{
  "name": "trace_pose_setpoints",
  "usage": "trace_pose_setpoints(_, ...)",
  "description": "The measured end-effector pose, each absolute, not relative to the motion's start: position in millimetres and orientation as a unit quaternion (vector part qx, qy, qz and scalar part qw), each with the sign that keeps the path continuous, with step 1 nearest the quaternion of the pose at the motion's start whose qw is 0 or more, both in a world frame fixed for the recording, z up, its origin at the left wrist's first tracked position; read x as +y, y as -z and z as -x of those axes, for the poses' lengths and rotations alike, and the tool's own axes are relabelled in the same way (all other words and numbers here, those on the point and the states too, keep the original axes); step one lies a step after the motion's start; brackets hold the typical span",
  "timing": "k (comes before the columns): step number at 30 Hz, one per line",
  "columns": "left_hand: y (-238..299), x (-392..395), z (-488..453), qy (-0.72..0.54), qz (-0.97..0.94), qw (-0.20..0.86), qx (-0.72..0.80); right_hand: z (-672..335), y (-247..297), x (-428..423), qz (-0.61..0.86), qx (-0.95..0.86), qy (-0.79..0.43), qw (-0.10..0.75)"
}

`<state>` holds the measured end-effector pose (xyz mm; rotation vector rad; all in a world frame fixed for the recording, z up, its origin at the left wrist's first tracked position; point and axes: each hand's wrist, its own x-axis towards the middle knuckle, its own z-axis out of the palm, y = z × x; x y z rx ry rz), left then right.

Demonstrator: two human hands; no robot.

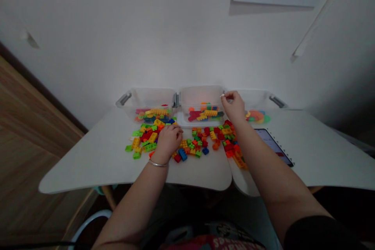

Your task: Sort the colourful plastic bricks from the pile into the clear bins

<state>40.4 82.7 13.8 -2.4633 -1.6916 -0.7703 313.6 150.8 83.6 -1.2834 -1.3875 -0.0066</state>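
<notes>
The white tabletop (pixel 96 156) bears a middle bin (pixel 202 95). Two bins (pixel 154 97) flank it; bricks (pixel 183 144) lie before it, a phone (pixel 274 145) rightward.

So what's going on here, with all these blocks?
Someone is handling toy blocks spread over white tabletops. The right hand pinches a small white piece near the middle bin; the left hand is over the blocks, and whether it holds anything is hidden. Three clear bins stand behind, with colourful pieces in each.
</notes>
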Motion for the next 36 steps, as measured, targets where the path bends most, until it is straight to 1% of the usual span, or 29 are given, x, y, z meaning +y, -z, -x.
trace_pose_setpoints(4, -11.2, 85.0, -40.5, 0.248, 0.800, 0.030, -0.545, -313.7, -76.2, 157.4, 0.583, -0.607, 0.008, 0.541)
trace_pose_setpoints(9, -9.7, 86.9, -40.6, 0.249, 0.804, 0.029, -0.539, -313.2, -70.7, 159.2, 0.578, -0.605, 0.032, 0.546)
trace_pose_setpoints(11, -9.8, 87.0, -40.6, 0.247, 0.804, 0.029, -0.540, -313.7, -69.4, 159.9, 0.579, -0.613, 0.031, 0.537)
trace_pose_setpoints(16, -10.4, 86.4, -40.6, 0.246, 0.805, 0.024, -0.540, -318.0, -72.5, 156.6, 0.558, -0.688, 0.004, 0.465)
trace_pose_setpoints(18, -10.6, 86.3, -40.7, 0.246, 0.804, 0.023, -0.541, -320.4, -75.6, 148.0, 0.531, -0.709, 0.002, 0.464)
trace_pose_setpoints(20, -10.9, 86.2, -40.8, 0.245, 0.804, 0.024, -0.541, -321.9, -77.2, 133.2, 0.514, -0.710, 0.015, 0.481)
trace_pose_setpoints(24, -11.7, 85.5, -41.2, 0.238, 0.807, 0.025, -0.540, -320.1, -67.4, 92.7, 0.538, -0.671, 0.063, 0.507)
trace_pose_setpoints(26, -11.7, 84.9, -41.3, 0.234, 0.807, 0.026, -0.541, -316.6, -55.4, 75.2, 0.563, -0.676, 0.069, 0.471)
trace_pose_setpoints(30, -11.0, 84.0, -41.2, 0.232, 0.807, 0.028, -0.542, -306.6, -28.6, 58.2, 0.617, -0.718, 0.087, 0.310)
trace_pose_setpoints(32, -10.8, 83.8, -41.2, 0.236, 0.806, 0.027, -0.542, -301.6, -19.3, 57.2, 0.633, -0.726, 0.101, 0.249)
trace_pose_setpoints(36, -11.3, 84.0, -41.2, 0.240, 0.805, 0.024, -0.542, -295.5, -11.2, 60.1, 0.646, -0.725, 0.133, 0.200)
